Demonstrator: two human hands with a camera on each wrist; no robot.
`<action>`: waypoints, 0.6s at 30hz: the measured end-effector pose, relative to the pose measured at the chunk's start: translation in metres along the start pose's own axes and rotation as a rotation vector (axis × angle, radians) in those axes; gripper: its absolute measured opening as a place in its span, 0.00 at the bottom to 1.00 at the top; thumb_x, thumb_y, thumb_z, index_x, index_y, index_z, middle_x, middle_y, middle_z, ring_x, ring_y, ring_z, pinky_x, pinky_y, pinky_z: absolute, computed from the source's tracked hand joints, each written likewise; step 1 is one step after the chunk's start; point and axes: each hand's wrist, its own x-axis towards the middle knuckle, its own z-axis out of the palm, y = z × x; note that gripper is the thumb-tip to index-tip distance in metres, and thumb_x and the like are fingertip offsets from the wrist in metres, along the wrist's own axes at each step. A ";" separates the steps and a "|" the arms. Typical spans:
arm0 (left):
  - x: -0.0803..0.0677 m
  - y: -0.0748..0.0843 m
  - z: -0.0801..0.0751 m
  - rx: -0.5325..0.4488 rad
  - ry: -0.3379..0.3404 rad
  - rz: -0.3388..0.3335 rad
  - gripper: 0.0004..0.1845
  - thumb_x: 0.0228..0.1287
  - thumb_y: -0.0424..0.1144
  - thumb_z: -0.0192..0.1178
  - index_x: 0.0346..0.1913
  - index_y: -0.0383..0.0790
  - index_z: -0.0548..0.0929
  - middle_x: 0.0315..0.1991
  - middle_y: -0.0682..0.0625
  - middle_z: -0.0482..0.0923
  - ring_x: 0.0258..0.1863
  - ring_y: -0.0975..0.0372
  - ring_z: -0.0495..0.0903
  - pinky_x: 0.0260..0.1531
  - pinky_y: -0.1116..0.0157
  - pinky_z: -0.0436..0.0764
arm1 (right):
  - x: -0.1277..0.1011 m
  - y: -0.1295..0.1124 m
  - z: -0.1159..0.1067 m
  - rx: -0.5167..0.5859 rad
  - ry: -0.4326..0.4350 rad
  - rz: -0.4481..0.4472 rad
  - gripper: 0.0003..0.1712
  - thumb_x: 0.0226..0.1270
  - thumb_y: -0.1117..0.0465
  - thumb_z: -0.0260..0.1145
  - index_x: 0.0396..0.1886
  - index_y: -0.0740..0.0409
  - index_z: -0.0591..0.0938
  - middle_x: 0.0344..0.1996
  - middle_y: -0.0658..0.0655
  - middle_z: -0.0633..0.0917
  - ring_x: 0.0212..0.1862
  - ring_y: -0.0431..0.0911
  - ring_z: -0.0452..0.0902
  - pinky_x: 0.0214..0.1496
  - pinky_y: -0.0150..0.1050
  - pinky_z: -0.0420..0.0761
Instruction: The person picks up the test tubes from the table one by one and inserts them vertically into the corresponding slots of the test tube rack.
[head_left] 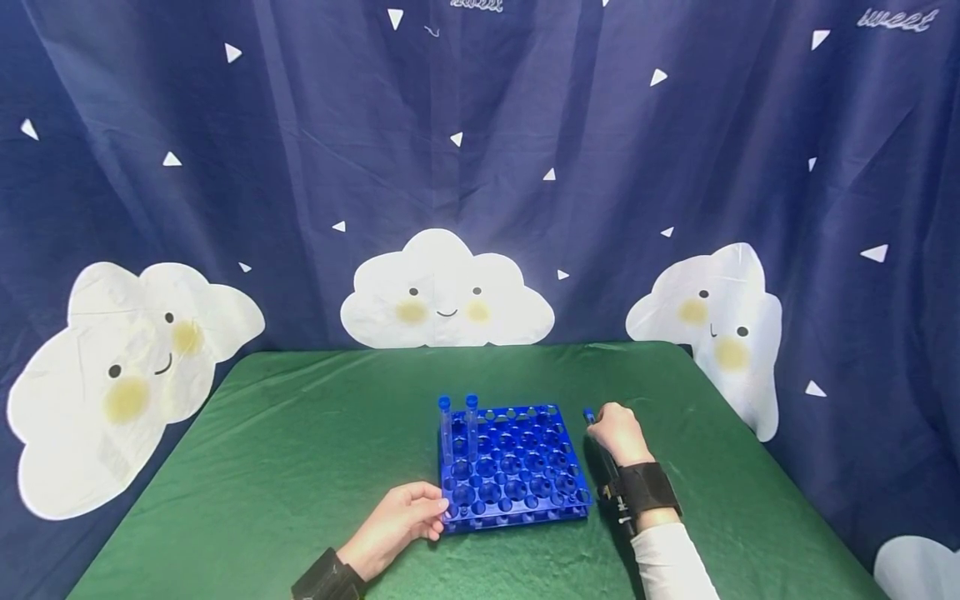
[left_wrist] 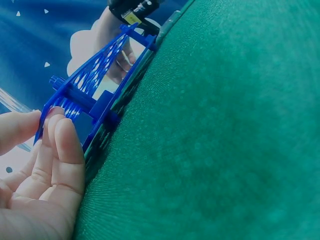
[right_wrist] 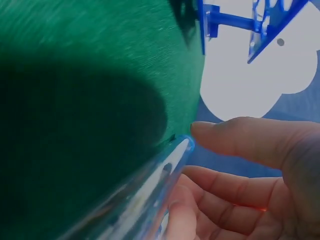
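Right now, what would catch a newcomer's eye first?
Likely the blue rack on the green table: the left hand pinches its near left corner, and two capped tubes stand toward its back left. Next, the middle smiling cloud on the dark curtain behind, then the right hand at another tube, right of the rack.

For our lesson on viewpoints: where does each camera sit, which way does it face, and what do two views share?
Head: worn on the head, facing forward and down at the blue rack, its two capped tubes, the left hand and right hand.
Left wrist: on that wrist, looking past the left hand along the rack; the right hand shows beyond.
Right wrist: on that wrist, looking past the right hand at a clear tube.
Shared: both wrist views show the rack and right hand.
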 end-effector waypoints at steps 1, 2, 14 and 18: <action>0.000 0.000 0.000 0.001 0.001 0.000 0.07 0.65 0.37 0.62 0.42 0.37 0.78 0.29 0.55 0.81 0.27 0.67 0.79 0.31 0.69 0.83 | 0.000 0.000 0.001 -0.005 0.006 0.001 0.17 0.44 0.66 0.65 0.09 0.53 0.65 0.14 0.50 0.67 0.22 0.48 0.64 0.23 0.40 0.65; 0.000 0.000 0.000 0.001 0.001 0.000 0.07 0.65 0.37 0.62 0.42 0.37 0.78 0.29 0.55 0.81 0.27 0.67 0.79 0.31 0.69 0.83 | 0.000 0.000 0.002 -0.011 0.009 0.005 0.17 0.43 0.67 0.64 0.08 0.53 0.64 0.13 0.51 0.67 0.21 0.49 0.65 0.22 0.41 0.65; 0.000 -0.002 0.000 -0.007 0.002 -0.003 0.07 0.65 0.37 0.62 0.42 0.38 0.78 0.30 0.55 0.80 0.27 0.67 0.79 0.31 0.69 0.83 | -0.001 0.001 0.004 -0.035 0.011 -0.006 0.11 0.43 0.69 0.62 0.10 0.58 0.70 0.16 0.58 0.78 0.23 0.53 0.74 0.22 0.46 0.72; 0.000 -0.001 0.000 -0.006 0.006 -0.005 0.08 0.65 0.37 0.62 0.42 0.38 0.78 0.30 0.55 0.80 0.27 0.67 0.79 0.31 0.69 0.83 | 0.001 0.001 -0.001 0.009 -0.017 0.011 0.15 0.43 0.68 0.62 0.08 0.53 0.66 0.12 0.48 0.64 0.20 0.46 0.61 0.21 0.37 0.61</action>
